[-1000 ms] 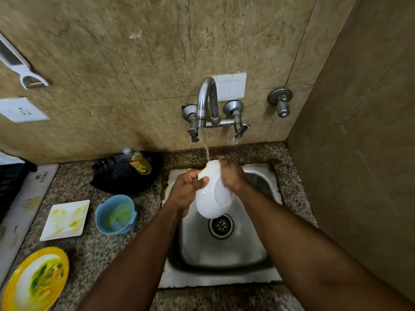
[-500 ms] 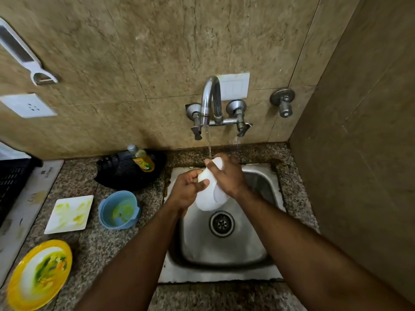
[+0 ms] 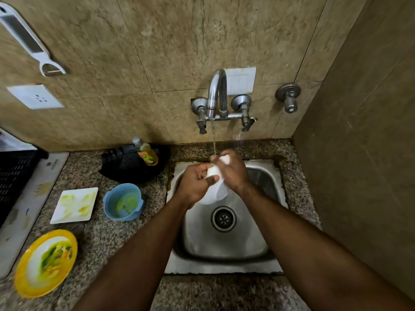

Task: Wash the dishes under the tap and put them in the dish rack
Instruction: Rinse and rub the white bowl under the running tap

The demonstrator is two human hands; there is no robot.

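Both hands (left hand point(image 3: 195, 184), right hand point(image 3: 231, 170)) clasp a white ceramic bowl point(image 3: 216, 191) under the curved steel tap point(image 3: 216, 93) over the steel sink point(image 3: 224, 245).

So the white bowl point(image 3: 214, 190) I'm washing is tipped on its side over the steel sink point(image 3: 265, 173), right where the thin stream from the tap point(image 3: 217, 95) lands, clamped between my left hand point(image 3: 195, 184) and right hand point(image 3: 231, 170). Waiting on the granite tabletop point(image 3: 101, 239) to the left are a small white square plate point(image 3: 75, 204) smeared yellow-green, a blue bowl point(image 3: 123, 202) with green residue inside, and a yellow-rimmed plate point(image 3: 46, 261) with food scraps. The black dish rack point(image 3: 13, 176) is only a corner at the far left edge.
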